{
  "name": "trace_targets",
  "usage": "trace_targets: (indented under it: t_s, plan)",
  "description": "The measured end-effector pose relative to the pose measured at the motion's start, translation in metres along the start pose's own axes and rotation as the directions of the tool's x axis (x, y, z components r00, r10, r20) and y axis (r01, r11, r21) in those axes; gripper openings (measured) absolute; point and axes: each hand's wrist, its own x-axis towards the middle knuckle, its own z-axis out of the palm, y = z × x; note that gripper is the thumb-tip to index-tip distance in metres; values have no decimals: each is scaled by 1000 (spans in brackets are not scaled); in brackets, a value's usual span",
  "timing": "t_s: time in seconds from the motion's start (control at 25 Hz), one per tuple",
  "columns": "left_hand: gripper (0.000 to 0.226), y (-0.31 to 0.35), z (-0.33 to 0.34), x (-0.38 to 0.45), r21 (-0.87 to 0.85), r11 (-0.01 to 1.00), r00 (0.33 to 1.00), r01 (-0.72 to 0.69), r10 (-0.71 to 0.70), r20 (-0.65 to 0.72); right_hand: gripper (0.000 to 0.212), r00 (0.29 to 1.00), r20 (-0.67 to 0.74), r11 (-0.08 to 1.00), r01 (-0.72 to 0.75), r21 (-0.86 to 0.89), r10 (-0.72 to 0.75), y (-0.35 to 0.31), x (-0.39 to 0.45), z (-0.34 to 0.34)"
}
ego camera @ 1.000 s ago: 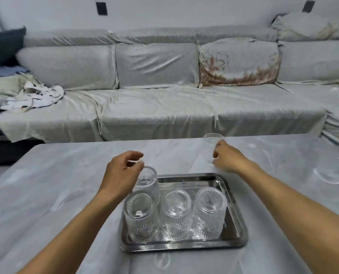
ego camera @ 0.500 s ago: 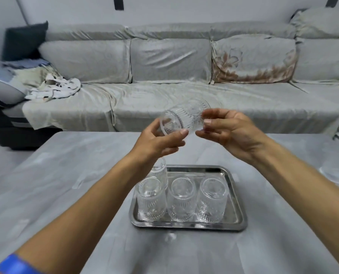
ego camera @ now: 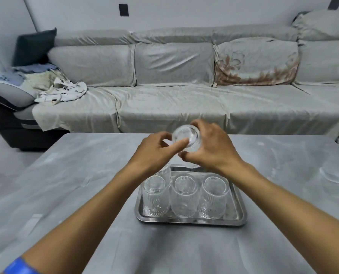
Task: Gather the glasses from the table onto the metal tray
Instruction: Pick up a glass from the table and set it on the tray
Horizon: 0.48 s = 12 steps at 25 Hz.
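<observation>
At the far left a dark cushion (ego camera: 34, 46) leans against the sofa (ego camera: 184, 99), with crumpled cloth (ego camera: 60, 92) heaped on the seat below it. A blue wristband (ego camera: 19, 265) shows at the bottom corner on the left forearm.

The left hand (ego camera: 153, 151) is raised above the grey desk (ego camera: 66, 194), its grip pinched on the near side of a ribbed glass (ego camera: 186, 136) — thumb and forefinger closed against the rim end. That held glass sits in the air between both hands, tipped so one round end faces the camera, above the far edge of the metal tray (ego camera: 241, 216).

The tray lies on the desk in the middle, near the person. On it stands a front row of three ribbed glasses: the left glass (ego camera: 155, 196), the middle glass (ego camera: 184, 196) and the right glass (ego camera: 213, 196), close beside each other. A fourth glass (ego camera: 165, 172) stands behind the left one, partly hidden by the left wrist.

The right hand (ego camera: 210, 149) wraps the far side of the held glass, its grip clamped around the body — fingers curled over the top, thumb underneath.

Well apart at the right edge of the desk, one more clear glass (ego camera: 336, 173) rests alone; it is too blurred to tell how it stands.
</observation>
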Motion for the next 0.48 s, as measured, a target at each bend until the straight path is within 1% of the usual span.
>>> trace_targets:
  t_s: [0.08,0.12,0.2,0.28,0.36,0.48]
  plan:
    - [37,-33,-1,1,135,989,998,-61,61,5,63,974,75,975,-215,47,211,17,-1,11]
    - [34,-49,-1,-1,209,973,995,-95,93,20,65,951,115,954,-296,51,288,25,-2,18]
    - [35,-78,4,-7,313,938,987,-152,130,89,70,899,197,908,-412,78,391,36,-4,32]
    - [36,-96,12,-10,333,925,981,-182,148,126,73,854,275,866,-486,116,442,42,-5,47]
    - [35,-102,16,-10,328,923,979,-201,179,97,75,827,326,844,-520,133,458,45,-7,62]
    - [34,-102,20,-9,334,919,977,-211,201,65,75,806,387,834,-532,144,447,47,-3,74]
